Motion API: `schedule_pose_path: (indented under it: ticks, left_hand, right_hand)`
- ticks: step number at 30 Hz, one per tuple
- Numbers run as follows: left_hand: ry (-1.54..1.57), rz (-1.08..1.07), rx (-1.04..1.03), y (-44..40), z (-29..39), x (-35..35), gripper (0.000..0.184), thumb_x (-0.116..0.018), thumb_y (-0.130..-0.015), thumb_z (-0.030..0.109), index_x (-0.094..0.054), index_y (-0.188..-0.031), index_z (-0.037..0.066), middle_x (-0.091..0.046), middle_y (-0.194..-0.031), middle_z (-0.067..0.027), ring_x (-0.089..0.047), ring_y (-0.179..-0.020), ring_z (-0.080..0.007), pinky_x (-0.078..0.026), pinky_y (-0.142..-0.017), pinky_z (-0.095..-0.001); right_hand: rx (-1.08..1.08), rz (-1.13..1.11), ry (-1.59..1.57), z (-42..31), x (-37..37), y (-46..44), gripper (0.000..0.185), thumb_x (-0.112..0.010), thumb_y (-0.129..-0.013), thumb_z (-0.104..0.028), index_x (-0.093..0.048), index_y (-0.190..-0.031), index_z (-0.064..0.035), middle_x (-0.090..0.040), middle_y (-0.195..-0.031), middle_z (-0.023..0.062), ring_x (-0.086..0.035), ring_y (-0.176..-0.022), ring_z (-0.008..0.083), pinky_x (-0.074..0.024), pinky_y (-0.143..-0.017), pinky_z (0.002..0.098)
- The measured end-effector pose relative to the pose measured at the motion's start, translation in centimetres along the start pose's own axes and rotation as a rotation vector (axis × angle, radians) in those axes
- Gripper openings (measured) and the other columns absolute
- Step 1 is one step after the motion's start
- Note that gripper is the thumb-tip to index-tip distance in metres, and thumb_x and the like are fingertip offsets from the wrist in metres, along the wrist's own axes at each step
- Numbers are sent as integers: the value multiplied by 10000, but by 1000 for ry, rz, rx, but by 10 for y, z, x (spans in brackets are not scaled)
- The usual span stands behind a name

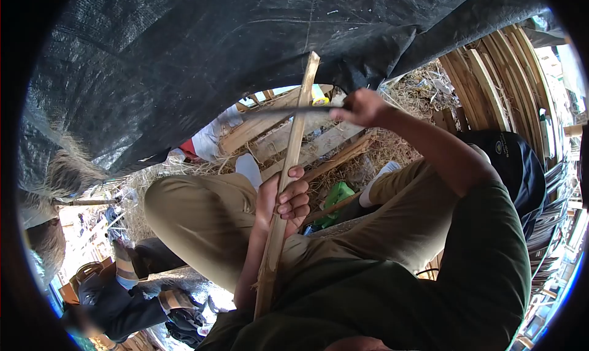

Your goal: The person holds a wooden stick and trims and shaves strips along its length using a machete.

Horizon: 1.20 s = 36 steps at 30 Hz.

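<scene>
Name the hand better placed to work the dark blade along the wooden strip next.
Right, most likely: the right hand grips the dark blade, which crosses the wooden strip; the left hand wraps the strip lower down, better suited to steadying.

Through my camera, I have the left hand (pixel 288 202) closed, fingers curled toward me, its forearm (pixel 248 262) angled forward beside my torso. I hold the right arm (pixel 437 141) forward and inward, elbow bent, the right hand (pixel 363 109) clenched and farther out than the left. My left knee (pixel 167 201) is bent outward.
</scene>
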<state>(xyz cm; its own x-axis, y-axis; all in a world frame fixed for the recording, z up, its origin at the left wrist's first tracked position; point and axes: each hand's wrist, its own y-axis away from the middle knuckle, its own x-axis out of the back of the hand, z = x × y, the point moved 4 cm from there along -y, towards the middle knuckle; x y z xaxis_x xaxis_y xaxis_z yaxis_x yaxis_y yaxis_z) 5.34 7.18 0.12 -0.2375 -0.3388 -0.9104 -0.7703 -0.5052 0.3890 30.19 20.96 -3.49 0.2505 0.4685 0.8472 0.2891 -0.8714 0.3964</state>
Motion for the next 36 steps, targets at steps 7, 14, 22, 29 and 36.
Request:
schedule_pose_path:
  ticks: [7, 14, 22, 29, 36]
  left_hand:
    - [-41, -38, -14, -1, 4, -2, 209, -314, -1047, 211, -490, -985, 117, -428, -535, 36, -374, -358, -67, -308, -342, -212]
    - [-43, 20, 4, 3, 1, 6, 201, -324, -1049, 218, -489, -984, 124, -416, -524, 40, -372, -353, -66, -307, -338, -213]
    - [-117, 68, -5, 6, 4, 2, 188, -335, -1040, 208, -493, -965, 140, -388, -521, 44, -340, -356, -64, -291, -333, -205]
    - [-64, 10, -21, 8, 11, 4, 184, -343, -1042, 213, -492, -959, 143, -386, -521, 46, -338, -357, -65, -289, -333, -203]
    - [-17, 67, -9, 14, -1, 1, 201, -310, -1053, 215, -476, -986, 125, -412, -536, 37, -371, -361, -68, -314, -353, -205]
  right_hand:
    - [-62, -14, -143, -19, 17, 14, 791, -484, -900, -728, -684, -736, 19, -639, -639, 199, -662, -658, 292, -531, -647, 451]
    - [-50, 283, -60, 34, 5, -20, 783, -560, -902, -673, -577, -556, 29, -575, -526, 185, -598, -497, 288, -476, -512, 456]
    - [221, 77, 35, -18, -4, 8, 823, -446, -900, -754, -713, -807, 20, -674, -724, 189, -709, -806, 309, -567, -748, 438]
    - [-56, 238, -31, 3, 8, -1, 837, -455, -895, -753, -696, -713, 28, -671, -695, 218, -716, -738, 335, -570, -682, 446]
    - [-207, 96, -80, 6, 25, -8, 815, -487, -864, -773, -678, -677, -3, -678, -748, 221, -713, -760, 303, -563, -740, 433]
